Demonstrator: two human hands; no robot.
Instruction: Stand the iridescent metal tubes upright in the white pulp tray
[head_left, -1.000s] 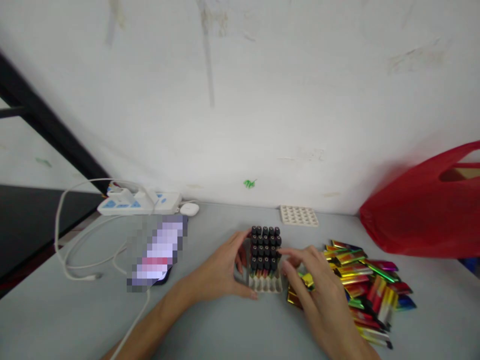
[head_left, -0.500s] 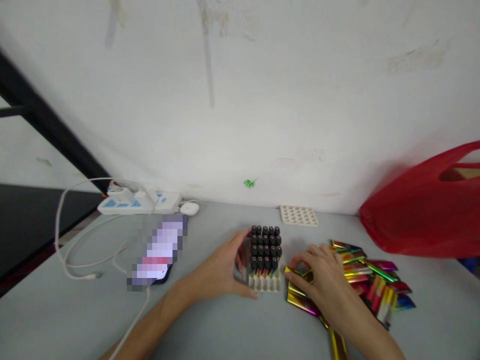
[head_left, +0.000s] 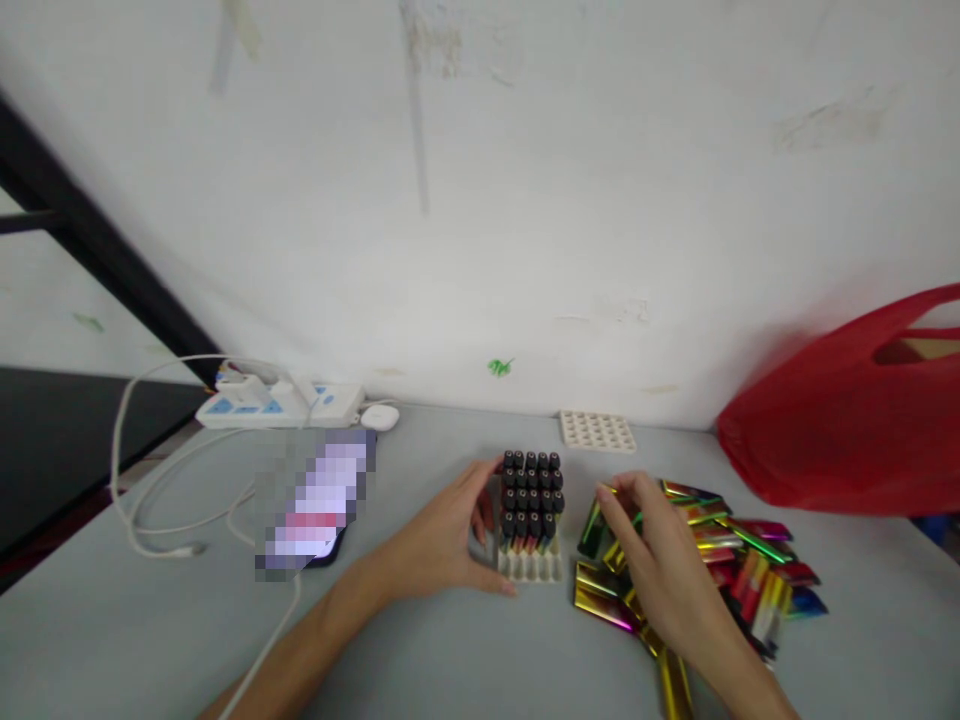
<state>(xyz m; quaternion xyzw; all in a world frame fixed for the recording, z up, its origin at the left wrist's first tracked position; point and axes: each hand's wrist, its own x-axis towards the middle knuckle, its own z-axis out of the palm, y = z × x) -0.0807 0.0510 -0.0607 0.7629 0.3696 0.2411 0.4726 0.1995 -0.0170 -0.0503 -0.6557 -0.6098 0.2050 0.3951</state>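
Observation:
A white holder (head_left: 529,568) carries several upright black-capped tubes (head_left: 532,497) in rows, and its front slots show bare. My left hand (head_left: 454,545) grips the holder from the left, thumb at the near corner and fingers by the far-left side. To the right, my right hand (head_left: 660,560) pinches a shiny green-gold flat piece (head_left: 592,530) by its upper end, tilted. Its fingertips partly hide that piece. Under and beside this hand lie shiny gold pieces (head_left: 600,600).
More shiny multicoloured pieces (head_left: 757,540) form a heap at the right, before a red bag (head_left: 847,430). A second white holder (head_left: 598,431) lies by the wall. On the left are a phone (head_left: 322,500), a power strip (head_left: 337,404), a white case (head_left: 379,417) and cables.
My right hand has raised a shiny piece from the gold pile, its fingertips shifting up and slightly right. The left hand and the holder stay put.

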